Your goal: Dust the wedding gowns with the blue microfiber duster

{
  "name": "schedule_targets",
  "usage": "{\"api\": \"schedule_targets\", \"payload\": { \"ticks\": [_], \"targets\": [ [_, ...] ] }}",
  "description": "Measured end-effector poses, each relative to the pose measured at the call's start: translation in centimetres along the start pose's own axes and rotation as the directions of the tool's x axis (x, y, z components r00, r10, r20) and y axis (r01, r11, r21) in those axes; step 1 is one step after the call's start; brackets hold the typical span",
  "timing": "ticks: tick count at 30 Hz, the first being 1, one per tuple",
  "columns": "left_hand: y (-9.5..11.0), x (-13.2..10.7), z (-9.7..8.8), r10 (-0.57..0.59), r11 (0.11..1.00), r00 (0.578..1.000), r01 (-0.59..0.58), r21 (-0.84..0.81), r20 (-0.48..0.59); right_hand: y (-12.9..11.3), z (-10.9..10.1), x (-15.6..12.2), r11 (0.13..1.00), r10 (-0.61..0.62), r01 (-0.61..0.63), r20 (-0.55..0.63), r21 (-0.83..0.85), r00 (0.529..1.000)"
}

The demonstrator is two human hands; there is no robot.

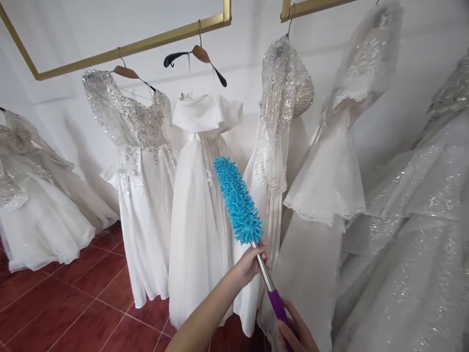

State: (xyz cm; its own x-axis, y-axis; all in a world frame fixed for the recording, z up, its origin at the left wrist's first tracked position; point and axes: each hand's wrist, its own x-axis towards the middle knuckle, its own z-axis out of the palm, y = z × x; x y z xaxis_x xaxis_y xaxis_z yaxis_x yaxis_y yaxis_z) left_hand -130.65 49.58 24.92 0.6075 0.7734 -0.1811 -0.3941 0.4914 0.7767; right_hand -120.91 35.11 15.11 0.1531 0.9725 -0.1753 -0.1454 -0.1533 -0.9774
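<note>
A blue fluffy duster (237,199) on a metal rod with a purple grip points up and left in front of hanging white gowns. My left hand (250,264) pinches the metal rod just below the blue head. My right hand (296,332) is closed around the purple grip at the bottom edge. The duster's head lies against a plain white gown (200,215) with a ruffled top. Beside it on the right hangs a beaded gown (278,127).
Gold rails (128,49) on the white wall carry wooden hangers with several white gowns. A sequined gown (142,161) hangs left of centre, another at far left (32,205). Glittery skirts (414,234) crowd the right. Red floor tiles (73,303) show bottom left.
</note>
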Motion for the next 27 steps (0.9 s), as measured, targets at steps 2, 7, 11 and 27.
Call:
{"api": "schedule_targets", "payload": {
  "ticks": [2, 7, 11, 27],
  "targets": [
    [2.8, 0.2, -1.3, -0.004, 1.0, 1.0, 0.004, -0.014, 0.001, -1.4, 3.2, 1.4, 0.996, -0.038, 0.035, 0.044, 0.077, 0.998],
    [8.4, 1.3, -5.1, -0.008, 0.999, 1.0, 0.008, -0.05, 0.013, -3.1, 11.3, 5.6, 0.963, -0.132, 0.122, 0.028, 0.242, 0.991],
    [10.3, 3.1, -9.3, -0.047, 0.998, 0.999, 0.047, -0.033, 0.006, -2.6, 16.6, 9.2, 0.943, -0.138, 0.138, -0.021, 0.304, 0.99],
    [2.5, 7.9, -23.7, -0.435, 0.895, 0.896, 0.441, 0.064, -0.088, 8.9, 23.8, 13.4, 0.891, 0.149, -0.035, -0.219, 0.453, 0.964]
  ]
}}
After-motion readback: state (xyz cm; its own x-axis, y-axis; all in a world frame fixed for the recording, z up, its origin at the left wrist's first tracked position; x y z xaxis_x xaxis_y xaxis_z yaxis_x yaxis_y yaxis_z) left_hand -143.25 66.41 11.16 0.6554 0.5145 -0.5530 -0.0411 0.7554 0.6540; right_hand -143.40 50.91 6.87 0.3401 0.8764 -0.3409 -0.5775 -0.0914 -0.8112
